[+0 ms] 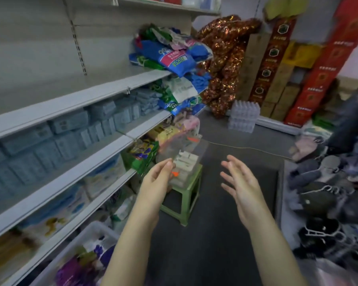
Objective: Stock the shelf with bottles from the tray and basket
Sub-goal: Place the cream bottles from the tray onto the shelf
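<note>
At the lower left, a white basket (91, 230) is seen on the floor beside the shelf (70, 104), filled with purple and white containers (99, 250) too blurred to be told apart. The right hand (240, 182) is held open in the air, fingers spread. The left hand (159, 180) is raised against a blurred clear box (190, 149) on a green stool (190, 195); whether it is gripped cannot be told. Farther back, a wrapped pack of water bottles (243, 116) is stood on the floor.

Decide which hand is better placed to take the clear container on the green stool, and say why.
Left. The left hand seems to touch the clear container; the right hand hangs open, apart from it.
</note>
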